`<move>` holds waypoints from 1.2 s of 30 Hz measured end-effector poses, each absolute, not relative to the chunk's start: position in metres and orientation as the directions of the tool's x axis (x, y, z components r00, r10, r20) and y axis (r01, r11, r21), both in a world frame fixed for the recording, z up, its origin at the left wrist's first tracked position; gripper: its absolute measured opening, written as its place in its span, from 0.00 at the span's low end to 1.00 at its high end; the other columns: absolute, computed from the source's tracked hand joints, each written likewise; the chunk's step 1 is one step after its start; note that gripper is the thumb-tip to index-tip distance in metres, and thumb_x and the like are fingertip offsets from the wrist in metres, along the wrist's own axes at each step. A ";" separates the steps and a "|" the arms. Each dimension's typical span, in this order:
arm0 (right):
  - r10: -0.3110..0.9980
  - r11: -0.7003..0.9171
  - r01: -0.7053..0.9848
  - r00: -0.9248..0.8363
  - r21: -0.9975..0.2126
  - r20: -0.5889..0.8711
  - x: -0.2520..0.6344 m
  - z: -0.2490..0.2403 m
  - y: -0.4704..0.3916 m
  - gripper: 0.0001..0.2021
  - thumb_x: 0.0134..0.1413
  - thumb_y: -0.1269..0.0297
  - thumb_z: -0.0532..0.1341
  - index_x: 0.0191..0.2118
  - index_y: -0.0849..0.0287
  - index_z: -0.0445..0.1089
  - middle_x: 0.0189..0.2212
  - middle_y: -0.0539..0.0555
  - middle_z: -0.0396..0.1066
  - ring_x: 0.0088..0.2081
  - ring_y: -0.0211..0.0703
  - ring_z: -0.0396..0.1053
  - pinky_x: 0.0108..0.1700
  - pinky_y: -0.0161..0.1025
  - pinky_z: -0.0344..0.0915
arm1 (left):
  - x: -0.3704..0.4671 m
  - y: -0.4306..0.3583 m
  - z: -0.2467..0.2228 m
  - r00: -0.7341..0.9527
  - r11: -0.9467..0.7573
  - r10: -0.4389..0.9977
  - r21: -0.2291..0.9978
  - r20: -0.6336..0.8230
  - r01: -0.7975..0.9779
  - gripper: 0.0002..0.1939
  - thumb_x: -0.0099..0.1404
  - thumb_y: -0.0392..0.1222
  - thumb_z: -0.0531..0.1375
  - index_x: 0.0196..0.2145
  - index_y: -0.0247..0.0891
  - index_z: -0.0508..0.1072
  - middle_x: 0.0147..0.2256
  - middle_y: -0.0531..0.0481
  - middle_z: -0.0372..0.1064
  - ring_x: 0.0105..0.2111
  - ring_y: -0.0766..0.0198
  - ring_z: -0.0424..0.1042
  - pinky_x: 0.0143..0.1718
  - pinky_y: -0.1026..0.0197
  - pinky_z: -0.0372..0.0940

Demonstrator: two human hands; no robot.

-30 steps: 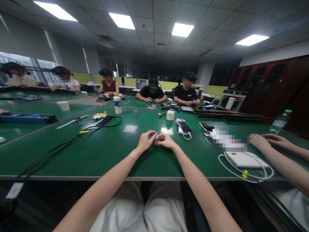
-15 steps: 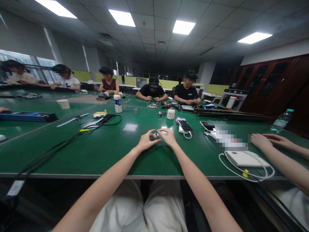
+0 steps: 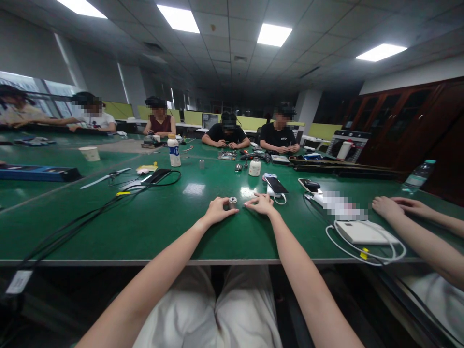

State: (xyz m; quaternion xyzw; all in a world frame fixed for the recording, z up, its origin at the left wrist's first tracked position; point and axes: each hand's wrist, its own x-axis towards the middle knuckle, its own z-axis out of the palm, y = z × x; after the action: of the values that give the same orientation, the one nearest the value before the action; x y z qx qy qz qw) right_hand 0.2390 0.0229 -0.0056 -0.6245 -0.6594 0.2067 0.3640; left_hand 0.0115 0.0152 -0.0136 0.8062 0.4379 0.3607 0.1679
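Cylinder (image 3: 233, 203), silvery, squat, upright, dark-centred top

A white power bank (image 3: 364, 233) with a looped white cable (image 3: 328, 238) lies by the desk's (image 3: 217, 246) near edge, toward the right; a clear bottle with a teal cap (image 3: 416, 178) stands farther back, toward the right edge. Black cables (image 3: 83, 220) with a yellow tag (image 3: 123, 194) run over the near edge at the left, a white label (image 3: 19, 282) hanging below. Well in from that edge stand a blue-and-white bottle (image 3: 174, 152) and a squat white bottle (image 3: 255, 167), with a dark-screened smartphone (image 3: 276, 185) near the latter. A paper cup (image 3: 90, 154) stands toward the left, just beyond a long blue case (image 3: 39, 173).
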 end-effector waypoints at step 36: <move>0.867 0.494 0.452 -0.187 -0.743 0.462 0.182 0.001 0.014 0.10 0.58 0.62 0.60 0.43 0.50 0.78 0.43 0.50 0.78 0.48 0.48 0.73 0.52 0.44 0.67 | 0.009 0.014 -0.004 0.311 -0.555 0.830 0.623 0.463 0.551 0.19 0.52 0.54 0.67 0.39 0.42 0.79 0.36 0.48 0.80 0.38 0.54 0.78 0.41 0.58 0.70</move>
State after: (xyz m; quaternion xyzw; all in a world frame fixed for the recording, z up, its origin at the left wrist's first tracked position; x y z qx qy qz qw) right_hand 0.1822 0.0140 0.0012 -0.4481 -0.7358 0.2287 0.4534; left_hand 0.0089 0.0141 -0.0044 0.7900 0.4370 0.3916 0.1777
